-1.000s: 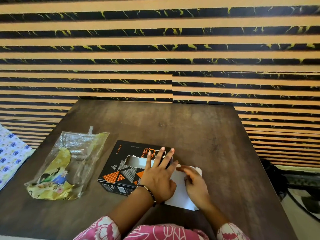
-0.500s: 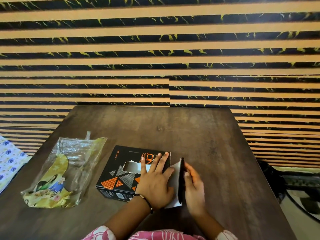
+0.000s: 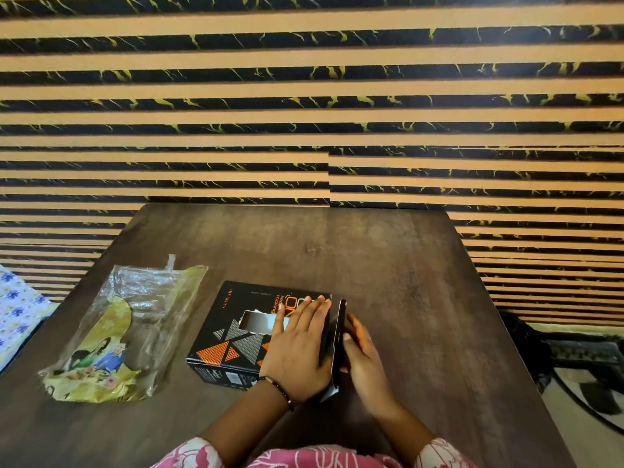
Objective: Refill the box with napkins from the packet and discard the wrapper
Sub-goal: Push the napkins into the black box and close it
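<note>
A black box (image 3: 233, 352) with orange and grey triangles lies on the brown table (image 3: 354, 255). A torn opening (image 3: 257, 320) in its top shows white napkin inside. My left hand (image 3: 299, 349) lies flat on the right half of the lid, fingers together, holding the box down. The box's right end flap (image 3: 338, 336) stands upright, edge-on to me. My right hand (image 3: 366, 361) presses against the flap's outer face. The empty wrapper (image 3: 135, 325), clear plastic with a yellow printed part, lies crumpled to the left of the box, apart from it.
A striped black and tan wall stands just behind the table's far edge. A blue-flowered cloth (image 3: 15, 309) lies beyond the table's left edge. Dark objects and a cable (image 3: 580, 363) sit on the floor to the right.
The white-lined end flap, lying flat on the table a second ago, has been swung up by my right hand to stand against the box's right end. My left hand stayed on the lid.
</note>
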